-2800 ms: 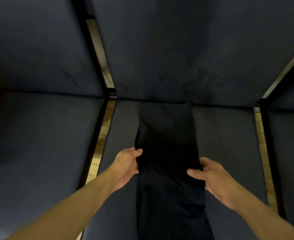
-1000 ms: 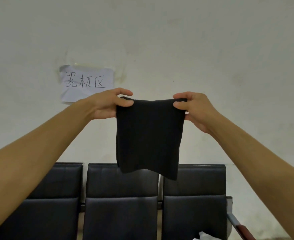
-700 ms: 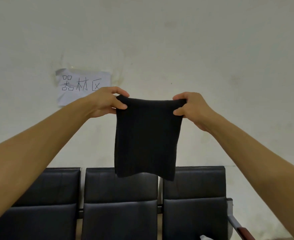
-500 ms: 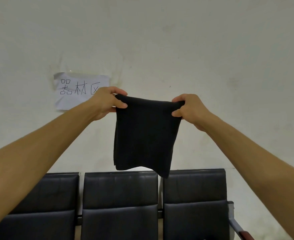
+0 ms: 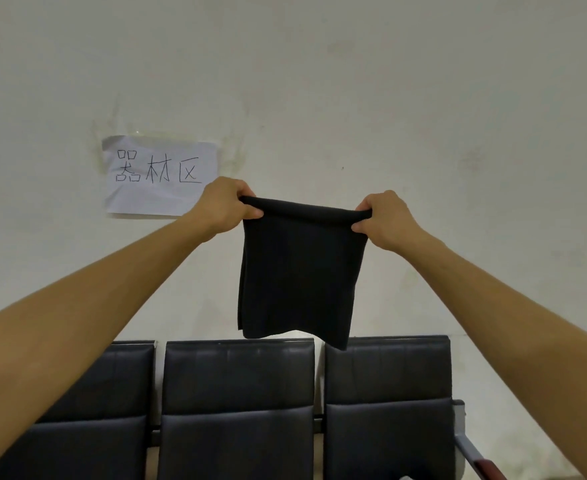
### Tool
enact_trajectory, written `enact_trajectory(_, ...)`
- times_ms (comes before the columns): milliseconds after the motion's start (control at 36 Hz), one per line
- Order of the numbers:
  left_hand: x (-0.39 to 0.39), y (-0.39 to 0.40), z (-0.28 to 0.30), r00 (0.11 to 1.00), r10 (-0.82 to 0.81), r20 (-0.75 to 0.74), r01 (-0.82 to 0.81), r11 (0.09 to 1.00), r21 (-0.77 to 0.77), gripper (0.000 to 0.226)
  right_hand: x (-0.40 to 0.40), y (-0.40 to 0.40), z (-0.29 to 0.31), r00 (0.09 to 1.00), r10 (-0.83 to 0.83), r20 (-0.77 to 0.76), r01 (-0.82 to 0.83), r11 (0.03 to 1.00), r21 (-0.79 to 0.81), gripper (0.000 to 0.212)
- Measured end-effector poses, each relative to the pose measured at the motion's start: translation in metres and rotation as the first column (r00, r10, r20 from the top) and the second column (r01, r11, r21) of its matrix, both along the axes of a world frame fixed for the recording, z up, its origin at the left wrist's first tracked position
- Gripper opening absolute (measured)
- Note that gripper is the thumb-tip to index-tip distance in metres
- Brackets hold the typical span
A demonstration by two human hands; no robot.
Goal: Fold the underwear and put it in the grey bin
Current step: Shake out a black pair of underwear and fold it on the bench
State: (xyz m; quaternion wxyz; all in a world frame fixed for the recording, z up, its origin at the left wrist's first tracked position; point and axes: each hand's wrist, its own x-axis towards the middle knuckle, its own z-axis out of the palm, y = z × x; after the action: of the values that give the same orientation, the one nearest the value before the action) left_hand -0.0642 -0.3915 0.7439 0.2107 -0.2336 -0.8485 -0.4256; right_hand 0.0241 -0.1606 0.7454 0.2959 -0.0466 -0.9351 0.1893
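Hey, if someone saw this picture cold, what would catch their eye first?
First, the black underwear hanging in mid-air at the centre, its top edge pinched by the left hand and right hand with both arms stretched out. Next, the paper sign with handwritten characters taped to the wall at left, and the row of dark seats below.

I'm seeing underwear (image 5: 299, 268) plain black, no print, faint vertical ribbing. Wall (image 5: 354, 81) off-white, blotchy stains round the paper sign (image 5: 160, 176), which is white with black handwritten characters. Seats (image 5: 238, 403) black, slight sheen, with grey gaps between them. Armrest (image 5: 482, 462) at lower right is grey with a dark red tip
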Motion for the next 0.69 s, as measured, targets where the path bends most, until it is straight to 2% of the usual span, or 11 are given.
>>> enact_trajectory(56,-0.005,-0.003,-0.008,1.000,0.001,0.016,0.000,1.000,-0.021,0.012,-0.004,0.004,-0.009,0.998,0.037,0.055,-0.037,0.999,0.003,0.021)
enact_trajectory(194,-0.012,-0.015,-0.047,0.976,-0.103,0.191,0.105,0.994,-0.001,0.014,-0.013,0.014,-0.046,0.971,0.177,0.163,-0.167,0.983,-0.071,0.009)
enact_trajectory(417,-0.010,-0.020,-0.138,0.900,-0.124,0.419,0.154,0.987,-0.038,0.010,-0.026,0.023,-0.137,0.914,0.271,0.301,-0.232,0.960,-0.159,0.013)
enact_trajectory(556,-0.002,0.006,-0.165,0.866,-0.176,0.469,0.213,0.977,-0.027,0.011,-0.002,0.046,-0.169,0.900,0.245,0.361,-0.200,0.967,-0.158,0.006)
enact_trajectory(694,0.008,0.067,-0.186,0.803,-0.294,0.518,0.345,0.939,-0.002,0.012,0.045,0.095,-0.183,0.916,0.132,0.378,-0.049,0.974,-0.221,0.005)
